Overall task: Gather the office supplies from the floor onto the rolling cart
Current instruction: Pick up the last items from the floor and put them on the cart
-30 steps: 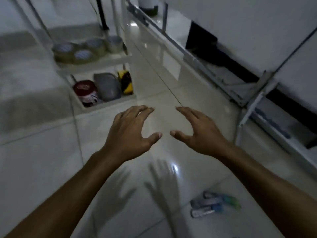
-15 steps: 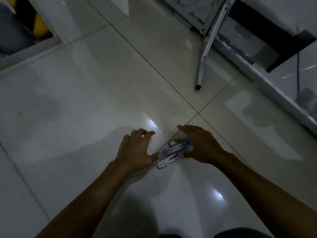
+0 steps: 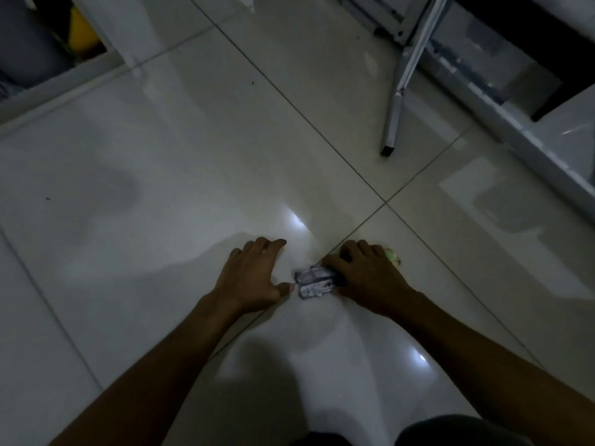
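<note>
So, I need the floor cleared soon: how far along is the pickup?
Partly done: the cart's bottom shelf at top left already holds things. In hand: the right hand curls over the small packets lying on the floor tiles, the left hand beside them. Left: lifting them to the cart.

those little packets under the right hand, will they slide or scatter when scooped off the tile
The packets lie flat on glossy floor tile, so they will probably skid before lifting. There are at least two loose pieces, so they may separate; the left hand beside them could block that. They look small, so probably light.
</note>
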